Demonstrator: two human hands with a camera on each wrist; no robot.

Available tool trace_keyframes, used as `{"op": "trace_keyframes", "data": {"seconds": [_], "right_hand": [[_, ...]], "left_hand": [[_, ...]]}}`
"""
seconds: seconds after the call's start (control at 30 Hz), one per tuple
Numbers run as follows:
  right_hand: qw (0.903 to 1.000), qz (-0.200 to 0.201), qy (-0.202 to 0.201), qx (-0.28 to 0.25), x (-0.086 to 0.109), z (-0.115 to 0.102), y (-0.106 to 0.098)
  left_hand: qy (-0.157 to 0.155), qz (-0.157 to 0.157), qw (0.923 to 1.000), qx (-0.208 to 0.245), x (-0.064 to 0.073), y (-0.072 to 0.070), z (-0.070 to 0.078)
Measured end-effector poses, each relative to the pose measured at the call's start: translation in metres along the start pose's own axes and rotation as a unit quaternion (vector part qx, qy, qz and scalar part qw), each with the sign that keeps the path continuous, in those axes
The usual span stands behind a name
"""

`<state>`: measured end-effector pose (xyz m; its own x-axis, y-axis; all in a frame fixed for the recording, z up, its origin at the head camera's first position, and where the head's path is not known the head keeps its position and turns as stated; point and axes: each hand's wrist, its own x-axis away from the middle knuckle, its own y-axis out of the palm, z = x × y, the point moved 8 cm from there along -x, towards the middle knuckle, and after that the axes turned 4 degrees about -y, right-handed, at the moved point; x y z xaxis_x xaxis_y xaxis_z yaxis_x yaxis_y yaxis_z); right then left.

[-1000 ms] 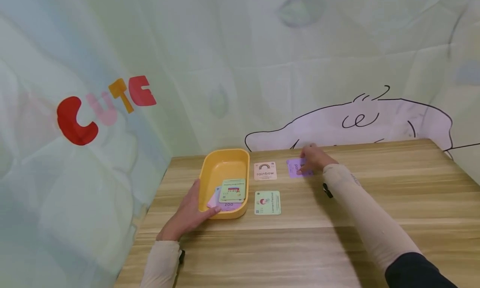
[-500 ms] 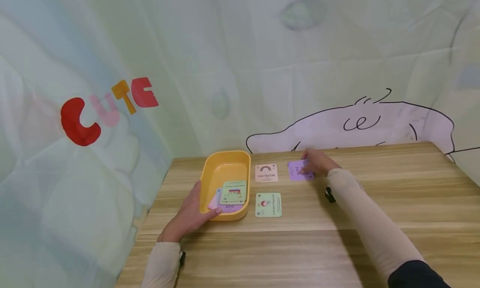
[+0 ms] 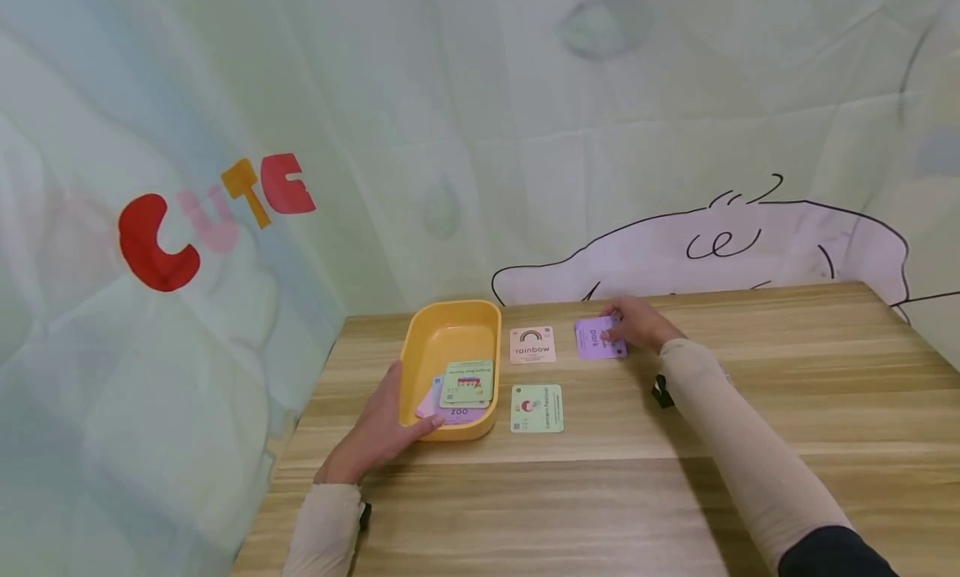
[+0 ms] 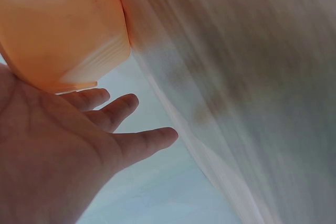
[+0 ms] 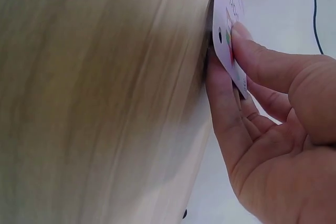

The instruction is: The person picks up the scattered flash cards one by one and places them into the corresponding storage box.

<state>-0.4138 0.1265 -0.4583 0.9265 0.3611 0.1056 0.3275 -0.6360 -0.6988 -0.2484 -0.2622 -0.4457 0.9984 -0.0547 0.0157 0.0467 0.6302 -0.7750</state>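
Observation:
In the head view my left hand [image 3: 378, 431] holds a yellow tray [image 3: 497, 335] at its front left corner, thumb across the rim. The left wrist view shows several fingers stretched out beside the tray's wall [image 4: 68, 24]; the thumb is hidden there. Inside the tray lie a green card [image 3: 467, 383] on top and a purple "zoo" card [image 3: 461, 416] under it. My right hand [image 3: 637, 320] pinches a purple "park" card [image 3: 591, 339] by its right edge. In the right wrist view the thumb presses the card's face [image 5: 224, 30], fingers behind it.
A pink "rainbow" card [image 3: 532, 344] lies between the tray and the purple card. Nearer me is a green "Lantern Festival" card [image 3: 537, 408]. All stand on a wood-grain table [image 3: 600, 502], with a printed cloth backdrop [image 3: 450, 143] behind and to the left.
My right fingers have moved from lying over the purple card to pinching its right edge, leaving more of its print in sight. The left hand and tray stay in place.

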Motion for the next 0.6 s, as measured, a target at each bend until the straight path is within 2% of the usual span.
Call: {"op": "trace_keyframes", "data": {"seconds": [0.6], "right_hand": [[0.999, -0.001, 0.005, -0.043, 0.0007, 0.0051, 0.0015]], "left_hand": [[0.017, 0.005, 0.9998, -0.012, -0.0005, -0.0019, 0.0005]]}}
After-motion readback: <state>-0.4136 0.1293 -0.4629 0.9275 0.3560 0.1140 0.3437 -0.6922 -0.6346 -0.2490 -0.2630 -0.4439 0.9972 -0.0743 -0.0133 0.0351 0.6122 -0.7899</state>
